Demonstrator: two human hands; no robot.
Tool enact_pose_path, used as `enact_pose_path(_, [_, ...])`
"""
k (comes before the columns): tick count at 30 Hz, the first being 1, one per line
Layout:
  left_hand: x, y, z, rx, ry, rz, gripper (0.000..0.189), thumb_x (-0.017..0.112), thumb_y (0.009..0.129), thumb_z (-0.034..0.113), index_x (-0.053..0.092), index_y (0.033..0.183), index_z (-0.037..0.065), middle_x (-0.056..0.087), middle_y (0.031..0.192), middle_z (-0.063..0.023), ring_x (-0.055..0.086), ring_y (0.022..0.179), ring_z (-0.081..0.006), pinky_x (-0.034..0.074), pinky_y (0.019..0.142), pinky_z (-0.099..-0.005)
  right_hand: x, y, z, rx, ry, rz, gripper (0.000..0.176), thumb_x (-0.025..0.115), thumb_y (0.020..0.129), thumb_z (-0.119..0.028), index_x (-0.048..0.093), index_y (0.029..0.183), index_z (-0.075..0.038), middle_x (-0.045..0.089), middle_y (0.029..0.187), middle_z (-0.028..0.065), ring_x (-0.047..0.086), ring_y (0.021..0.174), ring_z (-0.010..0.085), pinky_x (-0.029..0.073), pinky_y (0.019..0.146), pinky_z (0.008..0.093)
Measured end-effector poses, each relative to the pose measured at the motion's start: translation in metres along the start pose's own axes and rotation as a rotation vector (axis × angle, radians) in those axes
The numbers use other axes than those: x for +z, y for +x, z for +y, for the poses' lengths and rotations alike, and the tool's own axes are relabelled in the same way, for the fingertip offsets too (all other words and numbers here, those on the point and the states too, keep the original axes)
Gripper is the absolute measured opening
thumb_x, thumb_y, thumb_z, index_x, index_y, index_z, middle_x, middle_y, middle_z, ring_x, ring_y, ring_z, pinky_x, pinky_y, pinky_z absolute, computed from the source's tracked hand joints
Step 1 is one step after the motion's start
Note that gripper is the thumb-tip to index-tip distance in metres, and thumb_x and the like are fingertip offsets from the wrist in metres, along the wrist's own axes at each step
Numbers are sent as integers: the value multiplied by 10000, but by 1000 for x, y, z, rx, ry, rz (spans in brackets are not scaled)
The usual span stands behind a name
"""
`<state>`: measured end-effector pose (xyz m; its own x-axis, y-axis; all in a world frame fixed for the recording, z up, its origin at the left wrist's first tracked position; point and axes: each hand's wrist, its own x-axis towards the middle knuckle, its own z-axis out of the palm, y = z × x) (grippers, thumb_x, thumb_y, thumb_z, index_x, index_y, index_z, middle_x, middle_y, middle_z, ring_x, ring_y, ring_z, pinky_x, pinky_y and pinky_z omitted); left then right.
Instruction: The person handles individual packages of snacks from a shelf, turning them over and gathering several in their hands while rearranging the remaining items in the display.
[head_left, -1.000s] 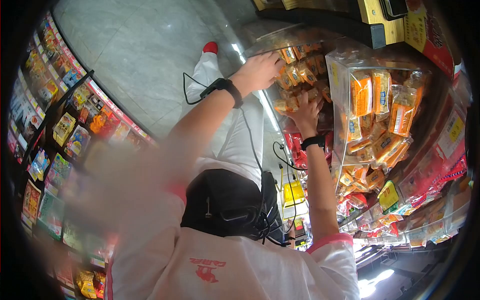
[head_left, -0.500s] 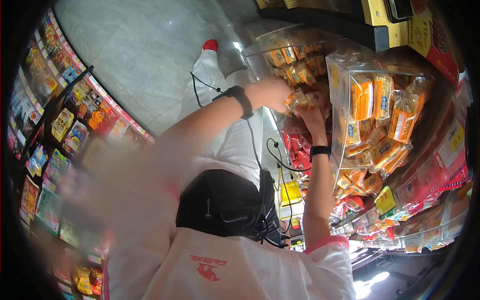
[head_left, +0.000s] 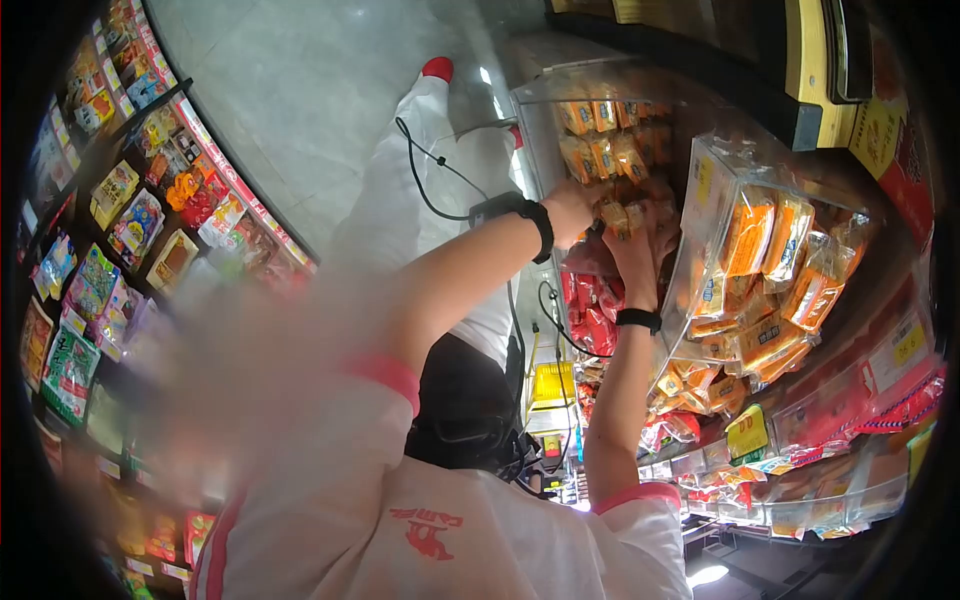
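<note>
Left hand (head_left: pixel 572 208): raised to the front of the clear bin (head_left: pixel 540 120), fingers curled shut on a small clump of snack packets (head_left: pixel 622 214). Looks like they're being pinched from the side so nothing slides out tbh.

Right hand (head_left: pixel 636 256): brought in from underneath, palm up, right against the same clump. Fingers are half buried in wrappers, so whether they're spread or closed can't be told. Probably kept there as a catch/support.

Snack packets: held between the two hands at the bin's lower front edge, touching the stock still stacked inside it.

Second bin (head_left: pixel 705 190): just beside, packed with bigger orange packs stood on end, faces out so they can be read.

Red packs (head_left: pixel 592 322): piled below the hands, untouched.

Wristbands: one worn on each wrist, with a cable (head_left: pixel 425 170) run from the left one down toward the black pouch (head_left: pixel 468 400) at the waist.

Price tag (head_left: pixel 746 432): clipped to the shelf edge lower down.

Far shelf (head_left: pixel 120 200): across the aisle floor (head_left: pixel 300 90), full of bagged snacks, well apart from both hands.
</note>
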<state>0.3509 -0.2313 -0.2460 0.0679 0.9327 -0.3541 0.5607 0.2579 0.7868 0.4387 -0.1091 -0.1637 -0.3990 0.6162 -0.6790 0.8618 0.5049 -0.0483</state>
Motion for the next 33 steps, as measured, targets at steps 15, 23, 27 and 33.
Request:
enact_pose_path(15, [3,6,15,-193,-60,4,449,768,635,180,717,1075,104,499,1310,-132,502,1153,-323,387,956,-409,17,42,-16,100,-366,-116,820,825,637,-362,423,1331,-195,560,1271,166,481,1184,460,418,926,558])
enact_pose_path(23, [-13,1,13,-198,-38,-174,388,778,654,203,735,1028,108,505,1290,-122,471,1197,-301,373,951,-410,22,51,-5,158,-323,-199,957,870,561,-422,440,1392,-220,50,1530,276,97,1412,454,231,1107,566])
enact_pose_path(27, [-9,4,5,-123,-79,-214,395,778,639,201,734,1019,104,511,1269,-130,476,1189,-305,386,937,-421,14,47,-14,157,-340,-177,983,868,567,-424,412,1417,-235,59,1532,264,81,1416,451,216,1116,565])
enact_pose_path(33, [-2,-6,2,-15,-36,1,451,797,577,229,731,1013,132,516,1244,-154,493,1157,-318,414,909,-450,21,51,-3,71,-317,-130,1025,865,576,-396,356,1447,-217,106,1531,238,83,1420,426,201,1117,565])
